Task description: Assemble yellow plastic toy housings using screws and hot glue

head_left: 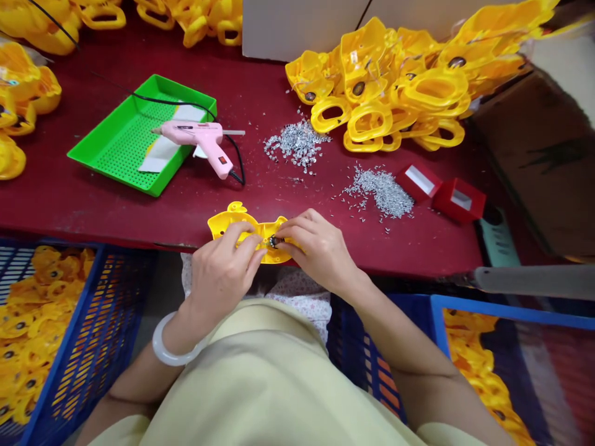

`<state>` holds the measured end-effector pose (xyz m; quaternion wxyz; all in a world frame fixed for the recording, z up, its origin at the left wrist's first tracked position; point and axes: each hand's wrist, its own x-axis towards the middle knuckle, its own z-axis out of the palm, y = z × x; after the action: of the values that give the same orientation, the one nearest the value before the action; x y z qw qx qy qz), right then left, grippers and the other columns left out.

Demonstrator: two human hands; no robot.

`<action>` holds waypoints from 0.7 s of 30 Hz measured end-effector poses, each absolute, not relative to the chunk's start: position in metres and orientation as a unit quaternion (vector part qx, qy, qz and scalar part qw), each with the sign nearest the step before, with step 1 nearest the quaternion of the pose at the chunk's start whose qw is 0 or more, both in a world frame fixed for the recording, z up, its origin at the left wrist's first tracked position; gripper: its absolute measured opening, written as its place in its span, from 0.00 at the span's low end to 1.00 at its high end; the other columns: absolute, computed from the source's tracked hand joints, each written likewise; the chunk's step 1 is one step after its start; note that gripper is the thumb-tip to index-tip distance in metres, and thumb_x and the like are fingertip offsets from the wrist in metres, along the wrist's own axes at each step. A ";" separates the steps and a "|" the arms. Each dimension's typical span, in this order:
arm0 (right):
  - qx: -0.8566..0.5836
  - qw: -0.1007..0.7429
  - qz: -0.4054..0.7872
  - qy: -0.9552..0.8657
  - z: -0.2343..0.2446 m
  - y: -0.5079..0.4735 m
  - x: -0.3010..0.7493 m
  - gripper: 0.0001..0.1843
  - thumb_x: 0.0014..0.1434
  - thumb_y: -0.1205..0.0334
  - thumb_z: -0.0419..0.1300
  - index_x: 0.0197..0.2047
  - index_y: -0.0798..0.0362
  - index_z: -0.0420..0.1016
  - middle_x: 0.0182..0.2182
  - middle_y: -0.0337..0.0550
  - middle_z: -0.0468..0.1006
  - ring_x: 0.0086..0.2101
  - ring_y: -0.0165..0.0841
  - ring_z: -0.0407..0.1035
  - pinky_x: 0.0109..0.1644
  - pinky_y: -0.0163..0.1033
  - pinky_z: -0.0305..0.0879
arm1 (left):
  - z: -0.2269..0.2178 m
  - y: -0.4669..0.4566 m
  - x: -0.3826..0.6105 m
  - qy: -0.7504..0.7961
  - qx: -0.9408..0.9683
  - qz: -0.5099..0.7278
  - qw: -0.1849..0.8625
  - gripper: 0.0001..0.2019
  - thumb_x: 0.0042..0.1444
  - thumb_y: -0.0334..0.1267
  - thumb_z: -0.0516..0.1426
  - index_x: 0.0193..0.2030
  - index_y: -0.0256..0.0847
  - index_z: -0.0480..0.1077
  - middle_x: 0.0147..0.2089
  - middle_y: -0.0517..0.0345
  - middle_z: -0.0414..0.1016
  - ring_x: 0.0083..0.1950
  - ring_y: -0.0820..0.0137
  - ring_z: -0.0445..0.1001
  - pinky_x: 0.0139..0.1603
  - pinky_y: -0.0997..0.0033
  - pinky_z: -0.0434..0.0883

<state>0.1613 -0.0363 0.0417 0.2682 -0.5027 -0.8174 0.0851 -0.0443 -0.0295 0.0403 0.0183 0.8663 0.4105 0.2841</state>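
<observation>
A yellow plastic shell half [232, 220], hollow side up, lies at the front edge of the red table. My left hand [225, 260] is closed on the shell's near side, its thumb and fingertips against the plastic. From the right, my right hand [320, 248] pinches a small dark round part [275, 241] at the inside of the shell; its exact kind is too small to tell. Beyond the shell lie a pile of small silver pieces [297, 144] and a pile of small screws [381, 192].
A pink glue gun [195, 136] rests on a green perforated tray [153, 186], its black cord trailing behind. Yellow shells [372, 80] are heaped at the back right. Two small red boxes [458, 214] stand near the screws. Blue crates [93, 310] of yellow parts flank me below the table.
</observation>
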 end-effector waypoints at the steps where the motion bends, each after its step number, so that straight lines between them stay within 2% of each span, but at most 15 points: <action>1: -0.504 0.257 0.079 -0.821 0.041 -0.036 0.160 0.07 0.64 0.65 0.58 0.35 0.53 0.77 0.34 0.45 0.81 0.34 0.36 0.65 0.38 0.42 0.67 | 0.040 -0.030 -0.044 0.406 0.872 0.273 0.022 0.06 0.62 0.37 0.57 0.44 0.39 0.73 0.48 0.54 0.78 0.36 0.69 0.76 0.33 0.69 0.68; 3: -0.504 0.243 0.069 -0.826 0.039 -0.035 0.158 0.09 0.64 0.64 0.57 0.35 0.53 0.77 0.34 0.46 0.81 0.35 0.37 0.64 0.37 0.42 0.66 | 0.040 -0.030 -0.043 0.397 0.881 0.256 0.022 0.08 0.62 0.38 0.58 0.45 0.39 0.73 0.46 0.55 0.79 0.38 0.67 0.77 0.35 0.68 0.68; 9: -0.505 0.239 0.062 -0.827 0.033 -0.037 0.157 0.12 0.65 0.62 0.56 0.34 0.54 0.79 0.33 0.47 0.79 0.36 0.37 0.62 0.35 0.42 0.63 | 0.040 -0.026 -0.043 0.365 0.897 0.251 -0.012 0.06 0.61 0.39 0.58 0.37 0.39 0.73 0.40 0.55 0.80 0.36 0.66 0.77 0.34 0.66 0.68; 17: -0.505 0.230 0.066 -0.829 0.032 -0.037 0.158 0.15 0.67 0.62 0.53 0.36 0.53 0.80 0.33 0.48 0.79 0.36 0.37 0.61 0.36 0.42 0.63 | 0.039 -0.025 -0.043 0.360 0.900 0.245 -0.006 0.06 0.61 0.39 0.58 0.38 0.40 0.73 0.44 0.54 0.80 0.37 0.66 0.77 0.34 0.66 0.69; 21: -0.493 0.236 0.059 -0.835 0.031 -0.037 0.158 0.15 0.67 0.63 0.52 0.35 0.53 0.79 0.33 0.47 0.79 0.36 0.37 0.61 0.37 0.42 0.64 | 0.037 -0.024 -0.043 0.357 0.900 0.251 0.008 0.06 0.61 0.38 0.58 0.41 0.40 0.73 0.48 0.52 0.80 0.41 0.64 0.79 0.38 0.66 0.72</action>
<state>0.1583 -0.0367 0.0314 0.2363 -0.4926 -0.8354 0.0594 -0.0431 -0.0242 0.0374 0.0082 0.8999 0.3570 0.2505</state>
